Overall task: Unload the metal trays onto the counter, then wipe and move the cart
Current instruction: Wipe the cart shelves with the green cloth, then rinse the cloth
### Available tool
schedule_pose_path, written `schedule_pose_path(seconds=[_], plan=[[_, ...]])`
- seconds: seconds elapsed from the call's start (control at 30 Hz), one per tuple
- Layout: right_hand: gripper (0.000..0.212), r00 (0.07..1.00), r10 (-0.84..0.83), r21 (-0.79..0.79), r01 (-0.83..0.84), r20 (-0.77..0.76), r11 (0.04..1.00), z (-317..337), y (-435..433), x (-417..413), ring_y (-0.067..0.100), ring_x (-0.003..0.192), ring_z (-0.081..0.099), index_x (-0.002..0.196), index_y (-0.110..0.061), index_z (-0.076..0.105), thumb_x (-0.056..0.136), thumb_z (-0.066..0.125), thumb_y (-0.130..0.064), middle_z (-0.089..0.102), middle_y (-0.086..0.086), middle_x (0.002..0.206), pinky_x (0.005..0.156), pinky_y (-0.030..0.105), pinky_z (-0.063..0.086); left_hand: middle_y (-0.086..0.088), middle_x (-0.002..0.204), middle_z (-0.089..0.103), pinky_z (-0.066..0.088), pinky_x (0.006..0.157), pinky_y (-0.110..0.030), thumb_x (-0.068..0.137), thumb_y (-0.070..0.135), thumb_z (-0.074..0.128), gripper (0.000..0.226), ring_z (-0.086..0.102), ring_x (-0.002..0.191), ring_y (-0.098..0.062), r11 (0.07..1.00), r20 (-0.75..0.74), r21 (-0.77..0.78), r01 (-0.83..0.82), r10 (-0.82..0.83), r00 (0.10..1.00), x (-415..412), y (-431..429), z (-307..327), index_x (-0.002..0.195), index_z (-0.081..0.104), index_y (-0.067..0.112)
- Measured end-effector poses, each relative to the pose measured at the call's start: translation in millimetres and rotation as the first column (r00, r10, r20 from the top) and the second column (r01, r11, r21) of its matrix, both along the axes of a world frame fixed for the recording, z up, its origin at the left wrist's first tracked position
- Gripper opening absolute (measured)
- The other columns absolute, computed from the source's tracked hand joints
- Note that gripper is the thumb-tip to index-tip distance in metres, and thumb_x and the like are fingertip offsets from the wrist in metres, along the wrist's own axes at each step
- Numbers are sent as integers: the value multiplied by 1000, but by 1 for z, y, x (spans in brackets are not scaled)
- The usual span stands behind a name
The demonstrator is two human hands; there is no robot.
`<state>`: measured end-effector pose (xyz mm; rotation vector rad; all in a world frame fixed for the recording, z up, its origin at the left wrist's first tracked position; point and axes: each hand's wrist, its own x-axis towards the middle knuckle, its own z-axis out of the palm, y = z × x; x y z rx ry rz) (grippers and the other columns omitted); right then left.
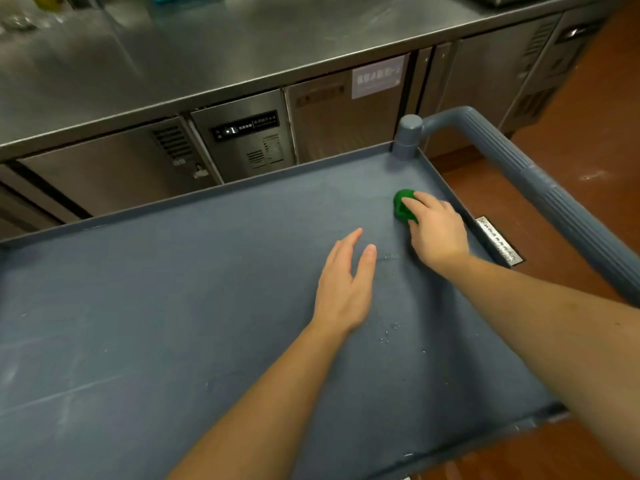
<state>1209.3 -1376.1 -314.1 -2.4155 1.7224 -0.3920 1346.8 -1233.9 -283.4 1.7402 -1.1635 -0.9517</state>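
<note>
Near the far right corner of the cart [173, 306], our right hand [438, 233] is pressing down on a green cloth [401, 206], maybe a sponge. Our left hand [343, 282] is hanging open and empty, just beside it. Most of the unwiped top is lying to our left.

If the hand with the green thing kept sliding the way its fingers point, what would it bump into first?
Probably the cart's raised far rim, near the corner post under the handle. The right hand, pressing the green cloth, points up-left across bare cart surface, so nothing else seems in the way; depth is hard to judge.
</note>
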Motion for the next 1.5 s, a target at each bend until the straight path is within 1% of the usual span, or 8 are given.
schedule_pose_path(seconds=[0.37, 0.6, 0.8, 1.1, 1.2, 1.27, 1.4, 1.5], plan=[[41, 990, -78, 16, 76, 120, 997, -3, 79, 60, 41, 110, 50, 129, -15, 57, 90, 51, -6, 53, 3, 139, 97, 45, 39, 12, 152, 34, 21, 117, -32, 100, 45, 38, 48, 23, 142, -4, 1000, 10, 8, 13, -13, 1000, 37, 27, 1, 146, 35, 32], [43, 973, 75, 31, -84, 217, 996, -18, 133, 161, 37, 107, 54, 128, -15, 60, 85, 58, -7, 56, 2, 136, 95, 46, 43, 14, 150, 35, 22, 116, -27, 101, 40, 39, 46, 26, 140, -2, 997, 24, 7, -75, 75, 997, 113, 72, 10, 145, 37, 30], [44, 950, 298, 48, -303, 93, 952, -44, 175, 268, 22, 125, 49, 133, -23, 53, 90, 43, -25, 50, -9, 141, 99, 38, 38, 17, 150, 35, 20, 116, -25, 100, 41, 38, 46, 23, 141, 0, 976, 49, 21, -215, 214, 976, 200, 133, 14, 145, 36, 32], [39, 757, 607, -21, -622, 242, 783, -8, 307, 432, 16, 121, 51, 128, -18, 56, 89, 52, -23, 57, -5, 131, 100, 31, 40, 14, 144, 43, 20, 90, 3, 100, 38, 42, 43, 33, 118, 13, 862, 127, -15, -507, 504, 854, 329, 252, 19, 142, 42, 29], [20, 650, 655, -27, -701, 386, 712, -3, 353, 466, 19, 98, 62, 106, -13, 65, 87, 58, -12, 68, 2, 103, 86, 33, 50, 14, 140, 47, 29, 103, -13, 99, 38, 44, 41, 40, 123, 6, 778, 130, -83, -622, 628, 768, 359, 281, 24, 139, 46, 31], [20, 588, 672, 41, -765, 450, 643, -2, 366, 479, 24, 99, 62, 107, -6, 65, 90, 54, -3, 68, 10, 104, 89, 38, 50, 15, 140, 46, 31, 106, -22, 99, 39, 43, 41, 40, 127, 2, 752, 136, -109, -650, 659, 740, 371, 292, 27, 139, 46, 31], [17, 532, 791, -9, -828, 304, 560, 2, 349, 495, 15, 93, 62, 103, -22, 64, 92, 53, -15, 68, -2, 99, 82, 37, 53, 16, 140, 45, 29, 102, -14, 100, 37, 43, 41, 38, 123, 8, 766, 144, -115, -632, 642, 753, 382, 292, 27, 140, 45, 31], [9, 581, 743, 35, -795, 332, 606, 8, 324, 504, 16, 90, 60, 96, -26, 58, 90, 53, -21, 66, -7, 95, 81, 39, 52, 17, 140, 46, 27, 96, -5, 100, 36, 43, 40, 38, 121, 11, 776, 142, -124, -619, 631, 763, 383, 278, 24, 139, 46, 31]])
